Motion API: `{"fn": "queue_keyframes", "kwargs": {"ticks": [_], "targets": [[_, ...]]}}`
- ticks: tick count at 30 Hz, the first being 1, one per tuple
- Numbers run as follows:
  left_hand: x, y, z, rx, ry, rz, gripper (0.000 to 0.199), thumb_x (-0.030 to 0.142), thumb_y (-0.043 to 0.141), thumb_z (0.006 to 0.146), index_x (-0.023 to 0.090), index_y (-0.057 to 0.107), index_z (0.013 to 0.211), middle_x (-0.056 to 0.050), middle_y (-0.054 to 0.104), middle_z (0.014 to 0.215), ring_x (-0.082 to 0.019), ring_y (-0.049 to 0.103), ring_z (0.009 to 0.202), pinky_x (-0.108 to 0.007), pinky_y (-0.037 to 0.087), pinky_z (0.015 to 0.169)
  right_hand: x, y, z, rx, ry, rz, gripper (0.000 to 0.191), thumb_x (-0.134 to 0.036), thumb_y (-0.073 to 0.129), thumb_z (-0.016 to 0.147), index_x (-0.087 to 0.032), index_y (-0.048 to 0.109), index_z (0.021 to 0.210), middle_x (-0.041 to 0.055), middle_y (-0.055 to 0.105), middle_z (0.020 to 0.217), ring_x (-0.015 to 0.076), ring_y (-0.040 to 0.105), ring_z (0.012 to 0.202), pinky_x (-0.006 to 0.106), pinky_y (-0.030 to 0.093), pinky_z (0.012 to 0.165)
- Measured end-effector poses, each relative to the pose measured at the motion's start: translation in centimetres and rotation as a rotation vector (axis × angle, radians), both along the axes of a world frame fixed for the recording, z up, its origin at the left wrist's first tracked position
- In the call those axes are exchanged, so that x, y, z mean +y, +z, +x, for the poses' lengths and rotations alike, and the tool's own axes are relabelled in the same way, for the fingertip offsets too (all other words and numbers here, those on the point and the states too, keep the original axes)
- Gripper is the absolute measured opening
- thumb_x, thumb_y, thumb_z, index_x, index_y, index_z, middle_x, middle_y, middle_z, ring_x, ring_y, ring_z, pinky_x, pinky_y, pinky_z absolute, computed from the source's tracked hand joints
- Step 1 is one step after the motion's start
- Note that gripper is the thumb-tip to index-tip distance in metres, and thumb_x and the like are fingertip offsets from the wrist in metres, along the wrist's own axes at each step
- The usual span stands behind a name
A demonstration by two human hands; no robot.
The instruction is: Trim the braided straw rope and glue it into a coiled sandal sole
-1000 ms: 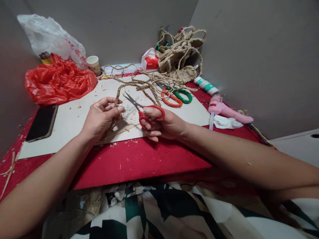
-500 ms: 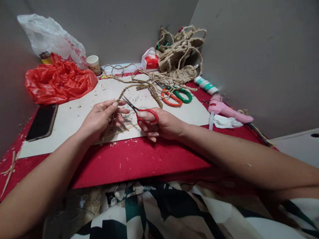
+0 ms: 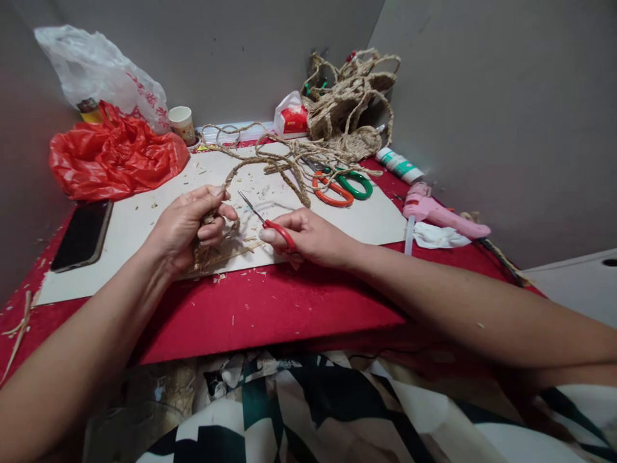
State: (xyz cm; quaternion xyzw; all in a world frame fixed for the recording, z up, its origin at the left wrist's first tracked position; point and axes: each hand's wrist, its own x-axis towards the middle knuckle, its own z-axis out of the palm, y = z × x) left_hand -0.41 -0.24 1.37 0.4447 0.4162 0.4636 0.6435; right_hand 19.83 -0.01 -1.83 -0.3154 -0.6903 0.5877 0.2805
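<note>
My left hand [image 3: 195,222] pinches a braided straw cord [image 3: 248,162] between thumb and forefinger, and more of the braid hangs under its curled fingers. From the pinch the cord arcs up and right over the white board. My right hand [image 3: 301,238] is closed round the red handles of small scissors [image 3: 279,233]. Their blades look nearly closed and point up and left, a little right of the cord, without touching it. Behind the hands lies a loose tangle of thin straw cord [image 3: 299,151].
Orange-handled scissors [image 3: 332,190] and green-handled scissors [image 3: 357,184] lie beyond my right hand. A pink glue gun [image 3: 441,215] is at the right. At the left are a phone [image 3: 81,236], a red plastic bag [image 3: 118,157] and a paper cup [image 3: 182,125]. A straw bundle [image 3: 344,109] stands behind.
The scissors have turned and their blades have come together, dropping away from the cord. My left fingers have curled in, and the cord's arc has shifted.
</note>
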Motion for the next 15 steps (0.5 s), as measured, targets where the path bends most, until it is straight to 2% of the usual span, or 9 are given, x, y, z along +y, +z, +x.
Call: {"fn": "queue_keyframes", "kwargs": {"ticks": [4, 9, 12, 15], "targets": [[0.1, 0.0, -0.1, -0.029, -0.018, -0.026, 0.008, 0.013, 0.066, 0.079, 0.011, 0.061, 0.073, 0.0, 0.065, 0.062, 0.001, 0.031, 0.03, -0.013, 0.023, 0.03, 0.0, -0.3, 0.1, -0.055, -0.01, 0.153, 0.052, -0.06, 0.062, 0.08, -0.019, 0.042, 0.054, -0.0073, 0.036, 0.046, 0.0061, 0.033, 0.043, 0.02, 0.025, 0.042], [0.4, -0.5, 0.0, -0.044, 0.003, -0.075, 0.009, 0.015, 0.073, 0.073, 0.009, 0.067, 0.073, 0.002, 0.062, 0.06, 0.001, 0.038, 0.035, -0.011, 0.027, 0.031, 0.5, -0.9, 0.3, -0.168, -0.08, 0.43, 0.049, -0.056, 0.057, 0.084, -0.019, 0.044, 0.055, -0.0056, 0.036, 0.051, 0.0082, 0.031, 0.051, 0.024, 0.023, 0.05], [0.5, -0.9, -0.1, -0.007, 0.02, -0.078, 0.013, 0.019, 0.077, 0.07, 0.01, 0.069, 0.074, 0.001, 0.063, 0.062, -0.001, 0.044, 0.038, -0.011, 0.031, 0.033, 0.9, -0.9, 0.5, -0.279, -0.128, 0.626, 0.042, -0.049, 0.055, 0.085, -0.019, 0.046, 0.057, -0.0043, 0.038, 0.054, 0.0093, 0.03, 0.053, 0.025, 0.022, 0.053], [0.5, -1.2, -0.1, 0.033, 0.014, -0.097, 0.016, 0.022, 0.078, 0.07, 0.01, 0.07, 0.075, 0.0, 0.064, 0.063, -0.001, 0.045, 0.039, -0.011, 0.032, 0.033, 0.9, -0.7, 0.7, -0.446, -0.145, 0.746, 0.035, -0.044, 0.054, 0.084, -0.018, 0.049, 0.061, -0.0029, 0.042, 0.056, 0.0101, 0.031, 0.054, 0.026, 0.021, 0.054]]}}
